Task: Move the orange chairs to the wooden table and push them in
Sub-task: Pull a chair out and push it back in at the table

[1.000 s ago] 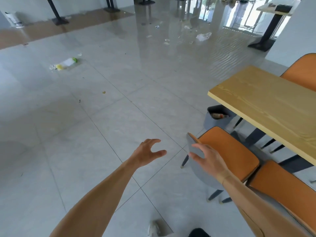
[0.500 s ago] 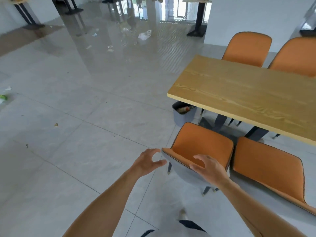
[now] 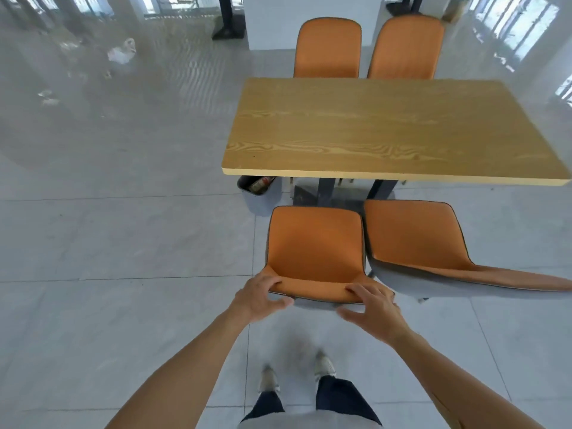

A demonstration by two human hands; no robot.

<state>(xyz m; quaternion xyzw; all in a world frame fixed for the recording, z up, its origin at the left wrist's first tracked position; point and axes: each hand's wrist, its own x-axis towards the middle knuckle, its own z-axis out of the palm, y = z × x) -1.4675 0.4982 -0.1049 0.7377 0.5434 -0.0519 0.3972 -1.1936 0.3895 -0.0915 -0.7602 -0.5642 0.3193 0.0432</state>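
Chair backrest top gripped by L hand, R hand.

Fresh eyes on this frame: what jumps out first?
The left hand and right hand grip the back of an orange chair, centre foreground, its seat facing the table just beyond. A second chair sits beside it on the right; two far chairs stand behind the table.

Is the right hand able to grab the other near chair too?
Probably yes. The right hand grips the back of the held chair, and the other chair stands just beside it with nothing between. It would have to let go first.
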